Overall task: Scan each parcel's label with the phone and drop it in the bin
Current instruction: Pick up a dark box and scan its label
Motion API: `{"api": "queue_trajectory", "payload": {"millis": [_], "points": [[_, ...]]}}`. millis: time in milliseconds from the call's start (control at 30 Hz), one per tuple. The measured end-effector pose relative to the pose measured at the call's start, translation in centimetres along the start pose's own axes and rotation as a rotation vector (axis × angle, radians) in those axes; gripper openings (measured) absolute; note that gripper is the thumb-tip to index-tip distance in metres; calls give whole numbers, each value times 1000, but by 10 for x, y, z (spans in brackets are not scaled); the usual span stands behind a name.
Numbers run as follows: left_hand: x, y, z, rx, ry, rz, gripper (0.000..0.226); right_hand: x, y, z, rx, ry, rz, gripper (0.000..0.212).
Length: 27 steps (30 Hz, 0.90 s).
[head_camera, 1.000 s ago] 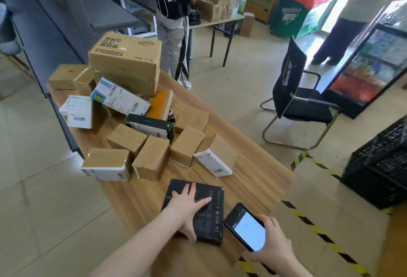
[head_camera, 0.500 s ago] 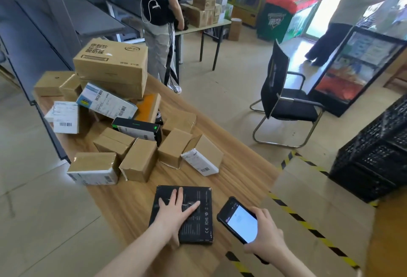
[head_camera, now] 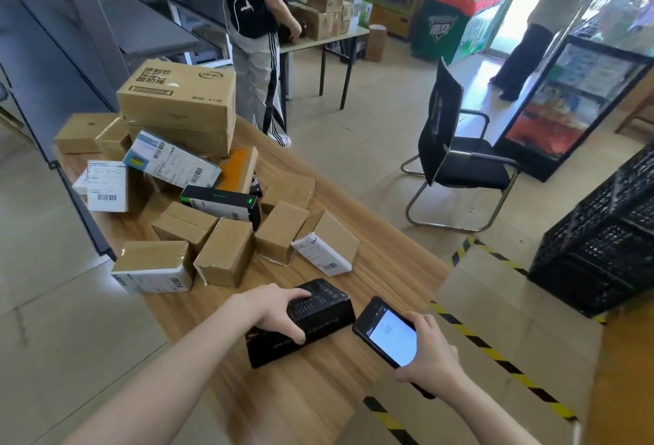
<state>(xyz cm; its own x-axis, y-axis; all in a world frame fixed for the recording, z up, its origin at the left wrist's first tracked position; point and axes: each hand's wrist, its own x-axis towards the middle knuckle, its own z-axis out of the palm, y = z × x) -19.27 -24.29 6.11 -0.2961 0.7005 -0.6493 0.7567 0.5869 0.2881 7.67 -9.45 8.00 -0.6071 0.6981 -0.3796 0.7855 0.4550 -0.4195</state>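
- Several cardboard parcels (head_camera: 226, 253) heaped across the left and far part of the wooden tabletop (head_camera: 318, 395), some with white barcode labels turned outward; large carton (head_camera: 177, 104) on top at the back.
- Beyond the heap, a person (head_camera: 254, 65) in a dark top and striped trousers, standing at a second table (head_camera: 357, 32) loaded with boxes.
- Left hand (head_camera: 279, 310) over the near part of the tabletop, grip clamped on the black parcel (head_camera: 325, 320): fingers curled over its top, thumb pressed on the near side.
- Black parcel tilted, far right end raised, near left corner low by the wood; contact there impossible to tell. Small pale print on its faces, too small to read.
- Just right of it and apart from it, the phone (head_camera: 389, 335), screen lit white and facing up.
- Right hand (head_camera: 435, 359) with grip clamped round the phone's near right end.
- Farther back on the floor, a black chair (head_camera: 456, 161).
- Taped cardboard box (head_camera: 513, 320), edged in yellow-and-black stripes, against the right side of the tabletop.
- Black plastic crate (head_camera: 601, 250) at the far right, just beside that box.
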Motion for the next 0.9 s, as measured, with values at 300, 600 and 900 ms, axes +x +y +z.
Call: {"api": "queue_trajectory", "payload": {"millis": [300, 600, 900], "points": [[-20, -16, 0, 33, 484, 210, 68, 8, -7, 2, -34, 38, -25, 100], [-20, -31, 21, 153, 618, 107, 72, 15, -14, 6, -60, 31, -75, 102], [-29, -46, 19, -256, 480, 137, 74, 20, -14, 6, -91, 25, -80, 102]]}}
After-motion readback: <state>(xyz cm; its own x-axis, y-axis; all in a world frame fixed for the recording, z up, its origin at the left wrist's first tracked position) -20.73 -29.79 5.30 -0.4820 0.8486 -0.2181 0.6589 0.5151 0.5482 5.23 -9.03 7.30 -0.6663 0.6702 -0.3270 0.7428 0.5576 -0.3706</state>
